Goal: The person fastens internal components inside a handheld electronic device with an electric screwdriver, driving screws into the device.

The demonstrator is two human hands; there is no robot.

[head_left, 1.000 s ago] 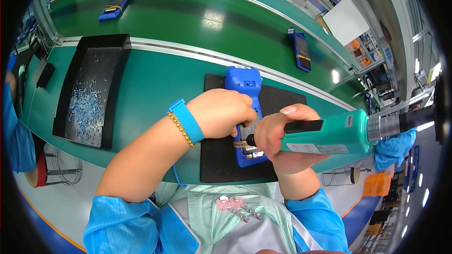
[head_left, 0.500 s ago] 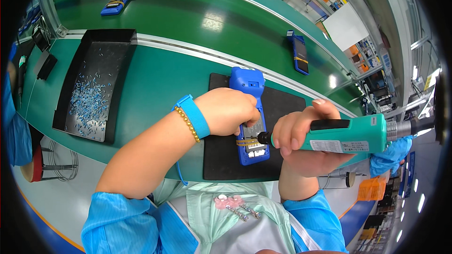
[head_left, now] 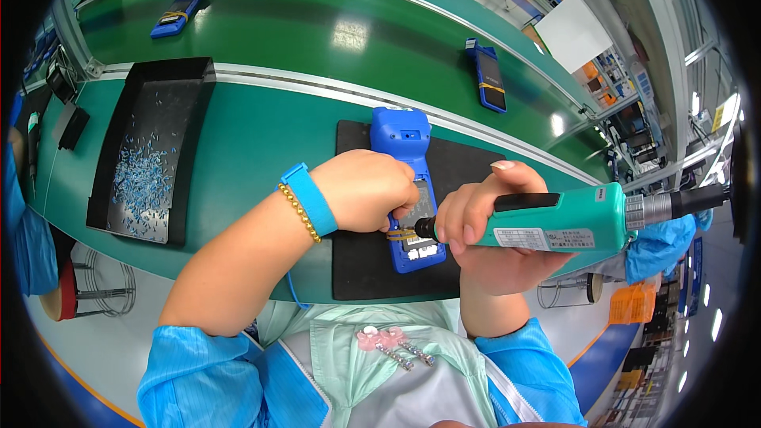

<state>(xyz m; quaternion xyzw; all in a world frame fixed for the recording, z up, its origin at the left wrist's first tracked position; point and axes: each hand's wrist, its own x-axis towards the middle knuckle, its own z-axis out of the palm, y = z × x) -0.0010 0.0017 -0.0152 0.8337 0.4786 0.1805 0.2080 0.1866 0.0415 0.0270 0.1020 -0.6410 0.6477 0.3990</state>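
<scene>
A blue handheld terminal lies face down on a black mat, its back showing a dark recess with labels and a yellow rubber band around its lower part. My left hand rests over the terminal's left edge. Its fingers are bent together, the fingertips close to the driver's bit; what they pinch, if anything, is hidden. My right hand wraps round a green electric screwdriver, held nearly level. The black nose of the screwdriver points left over the terminal, beside my left fingertips.
Left of the mat stands a black tray holding many small blue-tinted screws. Beyond the metal rail, two more banded blue terminals lie on the green surface. A cable runs from the screwdriver's right end. A blue sleeve shows at far left.
The whole view has shifted slightly, moving the bench items leftward. My left fingertips sit a little lower along the terminal's edge, nearer the screwdriver's bit. My right hand keeps its grip.
</scene>
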